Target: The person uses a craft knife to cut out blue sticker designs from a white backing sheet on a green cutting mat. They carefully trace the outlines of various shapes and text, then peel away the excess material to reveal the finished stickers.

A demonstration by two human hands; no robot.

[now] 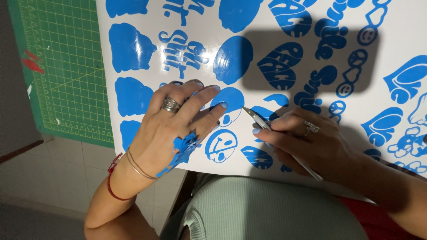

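A white backing sheet (147, 18) covered with blue vinyl sticker shapes lies in front of me. My left hand (171, 124) rests flat on it, fingers spread, pressing near a blue smiley sticker (221, 144). Scraps of peeled blue vinyl (183, 149) cling to the back of that hand. My right hand (307, 142) grips a thin silver weeding tool (267, 126) like a pen. Its pointed tip sits on the sheet just right of my left fingertips, beside a round blue sticker (231, 104).
A green cutting mat (62, 66) lies under the sheet's left side. Pale floor tiles (58, 178) show below the table edge. A dark rectangular shadow (307, 58) falls across the upper sheet. My pale green top (267, 209) fills the lower middle.
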